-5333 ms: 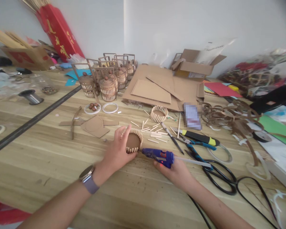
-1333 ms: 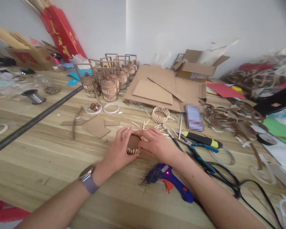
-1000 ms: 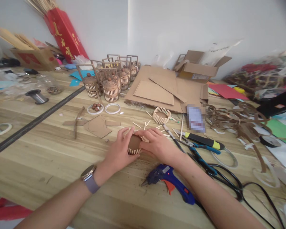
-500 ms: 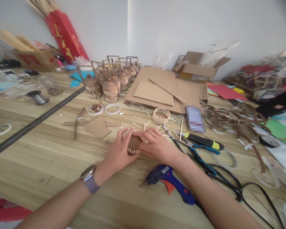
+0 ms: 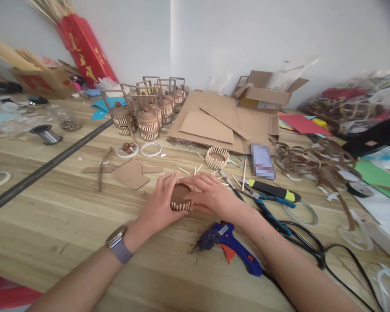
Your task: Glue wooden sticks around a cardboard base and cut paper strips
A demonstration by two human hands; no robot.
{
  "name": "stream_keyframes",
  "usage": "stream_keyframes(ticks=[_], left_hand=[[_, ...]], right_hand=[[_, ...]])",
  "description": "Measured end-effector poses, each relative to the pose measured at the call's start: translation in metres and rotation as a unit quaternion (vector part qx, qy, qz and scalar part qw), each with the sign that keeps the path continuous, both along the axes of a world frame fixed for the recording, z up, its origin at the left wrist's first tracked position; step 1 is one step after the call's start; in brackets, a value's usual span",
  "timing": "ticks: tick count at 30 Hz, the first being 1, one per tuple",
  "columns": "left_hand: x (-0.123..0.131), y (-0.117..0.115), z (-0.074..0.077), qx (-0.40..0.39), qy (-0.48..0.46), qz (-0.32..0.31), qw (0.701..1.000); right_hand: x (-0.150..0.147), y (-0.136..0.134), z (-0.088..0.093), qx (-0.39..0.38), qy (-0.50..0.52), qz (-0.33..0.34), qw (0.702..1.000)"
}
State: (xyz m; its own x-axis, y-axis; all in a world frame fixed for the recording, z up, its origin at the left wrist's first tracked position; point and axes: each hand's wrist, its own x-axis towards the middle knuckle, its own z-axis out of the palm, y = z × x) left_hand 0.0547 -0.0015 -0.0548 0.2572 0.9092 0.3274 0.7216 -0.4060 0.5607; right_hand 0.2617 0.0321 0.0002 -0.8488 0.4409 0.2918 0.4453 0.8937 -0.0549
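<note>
Between my hands is a small round basket (image 5: 181, 196) with a brown cardboard base and a ring of short pale sticks. My left hand (image 5: 160, 201) curls round its left side, thumb along the near edge. My right hand (image 5: 214, 196) grips the right side, fingers over the far rim; part of the ring is hidden under them. A second stick ring (image 5: 216, 157) sits just beyond. Loose sticks (image 5: 195, 170) lie between the two. On the near side, a blue glue gun (image 5: 229, 242) with an orange trigger and a lit red light rests on the table.
Pliers (image 5: 276, 212), a utility knife (image 5: 273, 190) and black-handled scissors (image 5: 305, 242) lie to the right. Finished lidded baskets (image 5: 148, 123) with tall handles stand behind, beside cardboard sheets (image 5: 208, 128). Cardboard offcuts (image 5: 131, 173), white rings (image 5: 151, 149) and a dark metal bar (image 5: 52, 164) occupy the left.
The whole view has shifted slightly, so things appear a little further left. Both hands stay on the basket; my right thumb and fingers have moved only slightly.
</note>
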Motion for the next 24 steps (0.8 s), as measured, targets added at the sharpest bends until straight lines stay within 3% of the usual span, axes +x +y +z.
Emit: stream_keyframes(ticks=[7,17,20,24], left_hand=[[-0.008,0.005,-0.002,-0.006,-0.008,-0.017,1.0],[-0.009,0.007,-0.002,-0.026,-0.023,-0.03,0.999],[-0.011,0.006,-0.001,-0.048,-0.07,-0.032,0.996],[-0.019,0.006,-0.002,-0.123,-0.2,-0.044,0.971]], right_hand=[[0.017,0.006,0.013,-0.052,0.096,-0.05,0.993],[0.013,0.004,0.009,-0.077,0.016,-0.065,0.995],[0.013,0.004,0.006,-0.097,0.025,-0.072,0.992],[0.013,0.002,0.007,-0.141,0.117,-0.066,0.981]])
